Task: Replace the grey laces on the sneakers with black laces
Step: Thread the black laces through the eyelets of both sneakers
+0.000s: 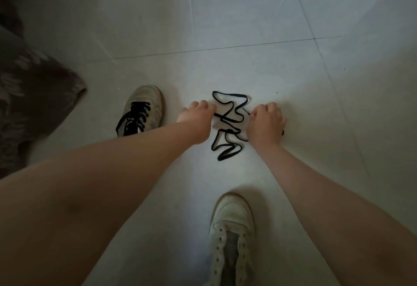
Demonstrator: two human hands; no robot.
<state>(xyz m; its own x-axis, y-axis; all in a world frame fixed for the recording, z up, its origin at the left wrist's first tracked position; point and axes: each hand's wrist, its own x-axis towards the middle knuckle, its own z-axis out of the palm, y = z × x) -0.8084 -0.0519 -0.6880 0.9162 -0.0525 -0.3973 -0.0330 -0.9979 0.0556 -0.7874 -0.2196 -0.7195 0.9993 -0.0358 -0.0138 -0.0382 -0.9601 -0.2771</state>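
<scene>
A pale tiled floor point(259, 26) with thin dark grout lines fills the dim view, and everything sits directly on it. Near the middle lies a loose black lace point(229, 125), crumpled in zigzag loops between the person's two hands, with its lowest loops trailing toward the camera. There seems to be a bit of clear wrapping under the upper loops, though it is too faint to be sure.

The left hand point(195, 114) reaches in from the lower left, knuckles up and fingers curled down at the lace's left edge; whether the fingertips actually pinch the lace cannot be told, since they are hidden under the hand. The right hand point(266, 120) comes in from the lower right, also curled with the knuckles up, resting at the lace's right edge, and its grip is likewise hidden.

Just left of the left hand stands a worn beige sneaker point(142, 109), toe pointing away, already threaded with black lacing whose ends hang loose at the tongue; the left forearm crosses in front of its heel. Nearer the camera, between the two forearms, is the second sneaker point(232, 224), whitish, toe also pointing away, its eyelets bare and the tongue exposed. It is well apart from the lace.

At the far left edge, a dark brown cloth point(33, 96) with a pale leaf pattern lies on the floor, near the laced sneaker but not touching it.
</scene>
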